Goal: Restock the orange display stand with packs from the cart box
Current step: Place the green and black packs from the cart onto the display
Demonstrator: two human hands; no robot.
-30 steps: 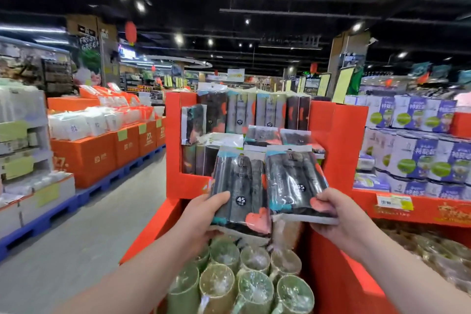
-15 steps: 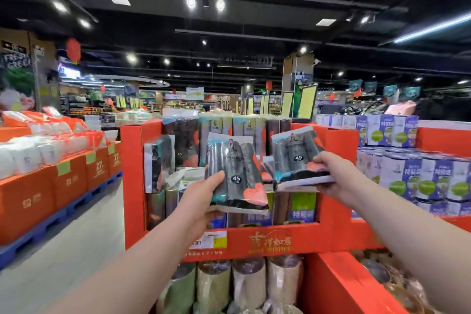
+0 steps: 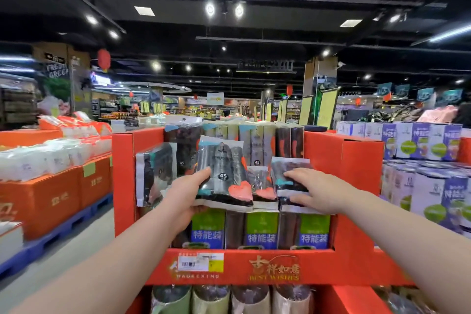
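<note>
Restocking judged part-done: orange display stand (image 3: 341, 168) looks largely filled; left hand (image 3: 187, 195) grip holds dark pack (image 3: 221, 176) unplaced, right hand (image 3: 319, 191) grip clasps second pack (image 3: 289, 173) at front row.

packs (image 3: 224, 173) on stand (image 3: 341, 160), boxes (image 3: 260, 231) beneath
</note>
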